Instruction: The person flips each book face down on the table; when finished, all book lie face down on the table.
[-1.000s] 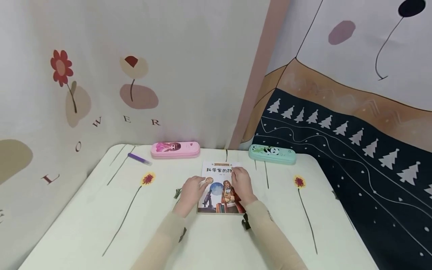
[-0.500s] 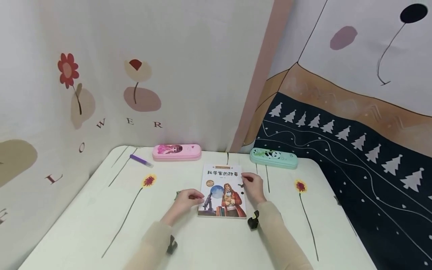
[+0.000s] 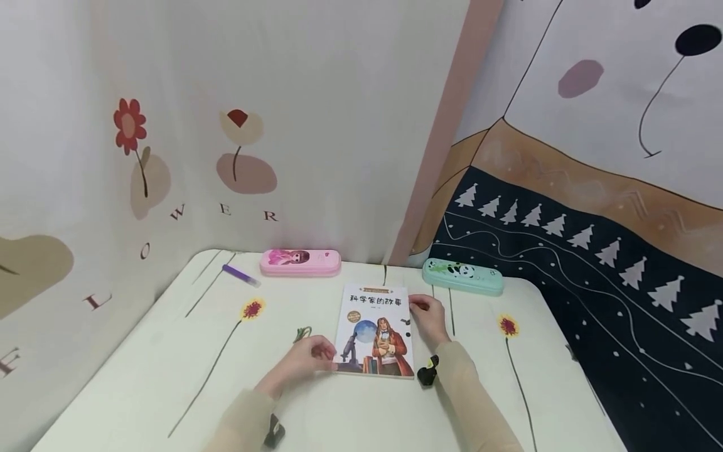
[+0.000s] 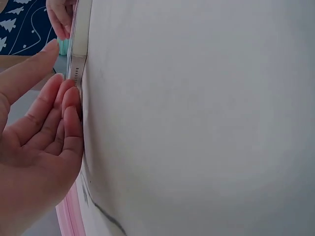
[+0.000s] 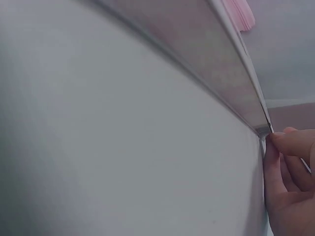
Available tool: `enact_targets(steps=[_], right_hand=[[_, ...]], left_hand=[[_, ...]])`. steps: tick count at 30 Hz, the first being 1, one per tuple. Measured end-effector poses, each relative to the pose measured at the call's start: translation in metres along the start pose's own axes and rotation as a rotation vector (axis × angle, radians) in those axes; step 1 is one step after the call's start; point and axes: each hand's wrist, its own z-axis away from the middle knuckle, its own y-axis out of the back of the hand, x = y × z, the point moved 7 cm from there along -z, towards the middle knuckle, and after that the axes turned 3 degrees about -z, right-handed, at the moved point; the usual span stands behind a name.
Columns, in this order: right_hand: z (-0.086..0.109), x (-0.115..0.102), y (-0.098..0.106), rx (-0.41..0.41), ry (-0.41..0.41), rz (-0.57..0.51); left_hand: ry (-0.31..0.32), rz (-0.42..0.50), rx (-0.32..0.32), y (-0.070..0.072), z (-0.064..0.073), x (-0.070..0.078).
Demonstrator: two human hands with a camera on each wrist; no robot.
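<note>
A paperback book [image 3: 369, 314] lies flat on the table, its cover showing Chinese lettering, a telescope and a long-haired figure in a red coat. My left hand [image 3: 300, 365] rests at its lower left corner. In the left wrist view the loosely bent fingers [image 4: 73, 118] touch the spine end, and the thumb stands apart from it. At the upper right edge is my right hand [image 3: 432, 319]. The right wrist view has its thumb and index finger [image 5: 273, 162] pinching the book's corner, with the page edges running away from them.
A pink pencil case [image 3: 300, 263] and a mint-green pencil case [image 3: 463, 277] with a panda stand along the table's back edge. The purple pen [image 3: 240, 275] lies at the back left. Printed flowers mark the white tablecloth [image 3: 361, 420]; patterned curtains hang behind.
My left hand has slid off the cover, out and down to the book's lower left corner. My right hand has moved from over the cover to its right edge, uncovering the title.
</note>
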Motion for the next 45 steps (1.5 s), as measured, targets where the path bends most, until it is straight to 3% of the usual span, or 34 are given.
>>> enact_targets(steps=[5, 17, 24, 33, 40, 45], right_hand=[[-0.006, 0.000, -0.001, 0.000, -0.004, 0.018], [-0.026, 0.001, -0.008, -0.054, 0.014, 0.053], [-0.029, 0.001, -0.010, -0.163, 0.042, 0.119], [-0.045, -0.012, -0.013, -0.282, 0.055, 0.193], [-0.045, -0.015, -0.011, -0.327, 0.072, 0.222], [-0.045, -0.008, -0.011, -0.345, -0.028, 0.119]], left_hand=[[-0.010, -0.016, -0.020, -0.004, 0.006, -0.003], [-0.112, -0.085, -0.017, -0.013, 0.006, -0.003], [-0.094, -0.091, -0.007, -0.018, 0.008, 0.001], [-0.098, -0.064, 0.056, -0.005, 0.002, 0.003], [-0.053, 0.014, 0.095, -0.002, 0.009, 0.002], [0.003, 0.072, 0.132, 0.001, 0.013, -0.001]])
